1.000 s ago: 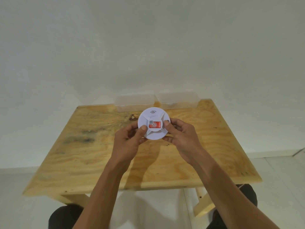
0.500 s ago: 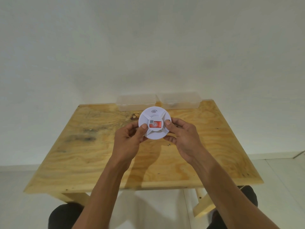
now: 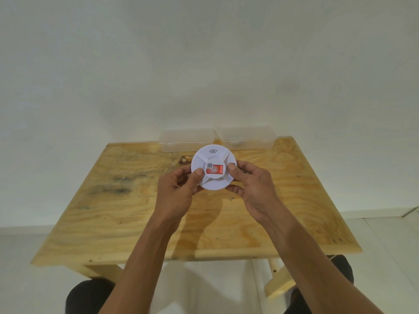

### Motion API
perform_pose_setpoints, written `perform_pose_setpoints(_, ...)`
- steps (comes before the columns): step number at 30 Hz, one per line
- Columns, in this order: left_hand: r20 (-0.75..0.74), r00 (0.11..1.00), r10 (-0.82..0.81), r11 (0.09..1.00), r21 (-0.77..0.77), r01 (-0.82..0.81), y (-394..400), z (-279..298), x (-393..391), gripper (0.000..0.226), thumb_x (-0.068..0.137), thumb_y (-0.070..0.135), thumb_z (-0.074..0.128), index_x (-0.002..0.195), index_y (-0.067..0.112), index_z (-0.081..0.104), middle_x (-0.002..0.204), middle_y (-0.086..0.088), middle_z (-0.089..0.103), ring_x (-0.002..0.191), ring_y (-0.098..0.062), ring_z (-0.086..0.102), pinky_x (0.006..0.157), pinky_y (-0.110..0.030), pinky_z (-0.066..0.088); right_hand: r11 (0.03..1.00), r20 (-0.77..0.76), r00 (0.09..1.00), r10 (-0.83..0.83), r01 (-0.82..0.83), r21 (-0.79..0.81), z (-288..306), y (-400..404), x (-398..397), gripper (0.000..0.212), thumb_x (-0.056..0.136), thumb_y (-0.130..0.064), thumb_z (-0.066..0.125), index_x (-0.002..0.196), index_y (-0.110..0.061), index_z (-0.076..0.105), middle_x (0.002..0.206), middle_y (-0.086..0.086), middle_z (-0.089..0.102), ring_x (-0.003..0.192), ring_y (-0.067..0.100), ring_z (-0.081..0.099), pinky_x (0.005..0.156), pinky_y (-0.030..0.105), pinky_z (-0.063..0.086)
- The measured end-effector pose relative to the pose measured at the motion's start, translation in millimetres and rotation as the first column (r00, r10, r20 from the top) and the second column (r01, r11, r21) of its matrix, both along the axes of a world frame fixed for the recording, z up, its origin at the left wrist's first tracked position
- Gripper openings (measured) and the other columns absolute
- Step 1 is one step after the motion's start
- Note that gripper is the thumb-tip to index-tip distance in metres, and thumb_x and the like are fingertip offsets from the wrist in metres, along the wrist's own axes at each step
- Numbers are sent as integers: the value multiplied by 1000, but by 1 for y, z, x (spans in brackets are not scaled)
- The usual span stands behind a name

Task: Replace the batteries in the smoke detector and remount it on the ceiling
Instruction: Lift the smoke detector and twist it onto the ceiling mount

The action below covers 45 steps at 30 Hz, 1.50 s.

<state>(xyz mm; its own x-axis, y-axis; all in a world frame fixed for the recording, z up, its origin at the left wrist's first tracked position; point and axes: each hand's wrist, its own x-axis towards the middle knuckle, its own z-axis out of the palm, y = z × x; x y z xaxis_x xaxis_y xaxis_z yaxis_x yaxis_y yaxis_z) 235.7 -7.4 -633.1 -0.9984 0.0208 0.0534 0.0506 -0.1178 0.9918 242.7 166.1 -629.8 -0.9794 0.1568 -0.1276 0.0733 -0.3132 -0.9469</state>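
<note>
A: Since the frame a second before, little had moved; the detector (image 3: 213, 169) had stayed level between both hands, perhaps a touch higher against the table's far edge.

B: How was it held?

A: The left hand (image 3: 175, 196) gripped its left rim, thumb pressed on the face. The right hand (image 3: 250, 189) gripped the right rim, thumb on the face too, fingers curled behind.

B: Which side faced the camera?

A: The white face with raised ribs, a red label (image 3: 214, 169) at the centre and a small wave mark above it.

B: And where was it?

A: In the air above the wooden table (image 3: 108, 214), not touching it. Two clear boxes (image 3: 187, 140) sat side by side at the table's back edge, against the wall (image 3: 204, 64).
</note>
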Motion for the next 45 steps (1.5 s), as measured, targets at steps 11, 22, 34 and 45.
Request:
perform_pose_setpoints(11, 4, 1000, 0, 1000, -7, 0, 3, 1, -2, 24, 94, 14, 66, 115, 3, 71, 101, -8, 79, 95, -24, 76, 84, -36, 61, 1000, -1, 1000, -3, 3, -14, 2, 4, -2, 20, 91, -14, 69, 107, -3, 72, 93, 9, 75, 81, 17, 73, 68, 31, 56)
perform_pose_setpoints(22, 25, 1000, 14, 1000, 22, -15, 3, 3, -2, 25, 94, 16, 65, 114, 4, 71, 100, -7, 79, 96, -23, 75, 85, -37, 60, 995, -49, 996, 72, -75, -63, 3, 9, 2, 33, 86, -4, 71, 118, -3, 67, 111, 17, 73, 102, 28, 72, 84, 40, 59)
perform_pose_setpoints(34, 36, 999, -1, 1000, 24, 0, 7, 4, -1, 24, 96, 13, 64, 116, 2, 71, 99, -8, 79, 94, -22, 76, 82, -33, 61, 997, -30, 999, 43, -44, -57, 1, 9, 3, 30, 85, -5, 72, 115, -4, 69, 110, 17, 73, 102, 29, 72, 87, 43, 59)
perform_pose_setpoints(45, 47, 999, -5, 999, 44, 3, 7, 2, 0, 26, 95, 15, 64, 117, 2, 70, 101, -10, 79, 97, -24, 75, 85, -36, 60, 998, -17, 999, 36, -37, -47, 1, 10, 3, 28, 85, -6, 73, 113, -6, 70, 107, 15, 74, 100, 28, 73, 84, 39, 59)
